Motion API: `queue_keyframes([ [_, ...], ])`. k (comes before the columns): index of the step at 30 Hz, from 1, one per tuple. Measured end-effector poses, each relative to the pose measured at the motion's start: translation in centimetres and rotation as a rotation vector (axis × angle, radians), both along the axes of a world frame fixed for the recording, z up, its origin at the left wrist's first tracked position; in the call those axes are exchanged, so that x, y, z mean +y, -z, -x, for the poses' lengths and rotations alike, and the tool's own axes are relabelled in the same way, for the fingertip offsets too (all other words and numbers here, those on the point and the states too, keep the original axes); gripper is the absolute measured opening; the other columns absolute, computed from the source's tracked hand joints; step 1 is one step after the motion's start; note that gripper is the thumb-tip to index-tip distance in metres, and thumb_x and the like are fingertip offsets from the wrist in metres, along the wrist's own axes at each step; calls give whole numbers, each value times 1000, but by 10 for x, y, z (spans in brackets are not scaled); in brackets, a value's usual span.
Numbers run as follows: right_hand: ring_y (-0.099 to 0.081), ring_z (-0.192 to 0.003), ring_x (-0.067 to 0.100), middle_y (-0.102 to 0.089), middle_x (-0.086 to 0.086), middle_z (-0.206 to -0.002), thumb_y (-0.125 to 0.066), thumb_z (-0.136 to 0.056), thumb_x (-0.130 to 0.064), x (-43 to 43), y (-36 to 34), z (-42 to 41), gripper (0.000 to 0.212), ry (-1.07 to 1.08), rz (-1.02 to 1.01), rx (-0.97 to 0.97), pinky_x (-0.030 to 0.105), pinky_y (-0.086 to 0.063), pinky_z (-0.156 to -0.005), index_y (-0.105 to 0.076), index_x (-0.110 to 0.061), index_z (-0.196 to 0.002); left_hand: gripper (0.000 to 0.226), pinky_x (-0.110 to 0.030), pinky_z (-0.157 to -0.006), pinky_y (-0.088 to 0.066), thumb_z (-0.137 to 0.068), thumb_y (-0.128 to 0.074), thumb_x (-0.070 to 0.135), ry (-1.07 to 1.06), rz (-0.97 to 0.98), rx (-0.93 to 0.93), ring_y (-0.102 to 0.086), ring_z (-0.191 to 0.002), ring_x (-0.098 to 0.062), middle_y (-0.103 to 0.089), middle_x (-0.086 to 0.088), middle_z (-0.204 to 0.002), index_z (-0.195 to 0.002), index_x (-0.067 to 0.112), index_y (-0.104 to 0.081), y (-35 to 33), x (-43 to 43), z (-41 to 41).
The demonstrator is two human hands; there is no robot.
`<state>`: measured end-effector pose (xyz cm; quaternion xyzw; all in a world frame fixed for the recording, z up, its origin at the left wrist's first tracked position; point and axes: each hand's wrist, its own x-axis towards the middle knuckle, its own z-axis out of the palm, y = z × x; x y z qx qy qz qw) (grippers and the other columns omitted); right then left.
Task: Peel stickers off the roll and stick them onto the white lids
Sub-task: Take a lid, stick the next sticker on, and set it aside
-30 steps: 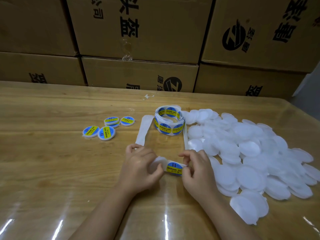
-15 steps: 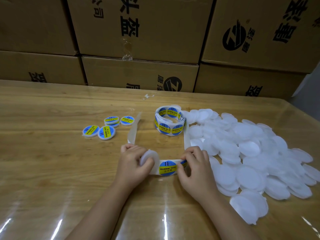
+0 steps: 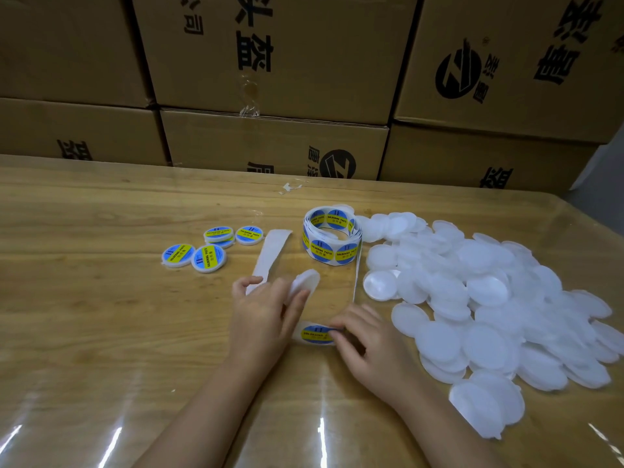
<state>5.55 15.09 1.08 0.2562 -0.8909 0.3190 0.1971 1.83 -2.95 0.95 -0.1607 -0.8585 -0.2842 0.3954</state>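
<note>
A roll of blue-and-yellow round stickers stands mid-table, its white backing strip looping down toward me. My left hand grips a bare white lid, tilted on edge, together with the strip. My right hand pinches the edge of one sticker lying on the strip between both hands. A large heap of white lids spreads to the right. Several stickered lids lie at the left.
Stacked cardboard boxes wall off the far edge of the wooden table, which has a glossy transparent cover. A small white scrap lies near the boxes.
My left hand lifted the white lid up and away from the sticker, tilting it on edge. The backing strip shifted, and my right hand's fingers moved onto the sticker's right edge.
</note>
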Motion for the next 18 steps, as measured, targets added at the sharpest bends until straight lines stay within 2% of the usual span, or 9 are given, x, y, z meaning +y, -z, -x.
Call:
queue_keyframes([
  [2, -52, -77, 11, -58, -9, -82, -60, -88, -11, -1, -1, -1, 7, -23, 18, -6, 24, -44, -69, -66, -14, -90, 33, -33, -83, -32, -100, -33, 41, -6, 85, 136, -46, -56, -13, -51, 7, -54, -82, 20, -51, -2, 2, -3],
  [4, -51, -78, 8, -56, -11, -81, -60, -88, -9, -2, -2, -1, 7, -45, 56, -18, 21, -42, -70, -65, -13, -88, 21, -32, -80, -33, -100, -39, 37, 48, 153, 232, -51, -55, -13, -58, 7, -58, -95, 22, -52, -2, 5, -5],
  [7, -52, -78, 8, -53, -14, -80, -59, -88, -8, -2, -3, -3, 7, -82, 129, -41, 24, -44, -72, -62, -13, -85, 22, -29, -73, -33, -99, -40, 39, 97, 130, 218, -52, -53, -15, -58, 6, -54, -98, 20, -52, -3, 8, -5],
  [9, -53, -80, 12, -55, -11, -82, -58, -87, -6, -2, -2, -3, 7, -109, 143, -49, 29, -45, -74, -62, -12, -85, 38, -26, -67, -33, -98, -36, 47, 139, 29, 77, -42, -63, -14, -53, 5, -49, -94, 16, -57, -1, 9, -6],
  [11, -54, -82, 16, -57, -7, -84, -58, -87, -4, -2, -1, -3, 7, -123, 158, -51, 32, -46, -75, -62, -10, -86, 54, -23, -63, -34, -90, -39, 59, 194, -139, -197, -40, -70, -15, -51, 4, -52, -86, 11, -64, 2, 10, -7],
  [12, -55, -83, 17, -58, -7, -85, -58, -87, -4, -2, -1, -3, 7, -127, 166, -50, 33, -46, -75, -63, -9, -87, 53, -19, -61, -33, -86, -43, 60, 221, -212, -303, -42, -69, -14, -49, 6, -54, -81, 11, -64, 5, 10, -6],
  [14, -55, -85, 17, -58, -7, -88, -57, -88, -4, -2, 0, -3, 8, -130, 173, -47, 33, -47, -77, -63, -9, -88, 47, -16, -56, -30, -80, -47, 57, 277, -317, -398, -38, -59, -6, -39, 8, -52, -70, 12, -57, 12, 11, -1],
  [18, -56, -89, 14, -59, -7, -92, -57, -88, -3, -2, 2, -1, 9, -129, 186, -36, 31, -47, -81, -64, -8, -90, 43, -25, -54, -31, -75, -52, 60, 388, -446, -583, -35, -55, -4, -37, 9, -56, -68, 17, -56, 15, 10, 4],
])
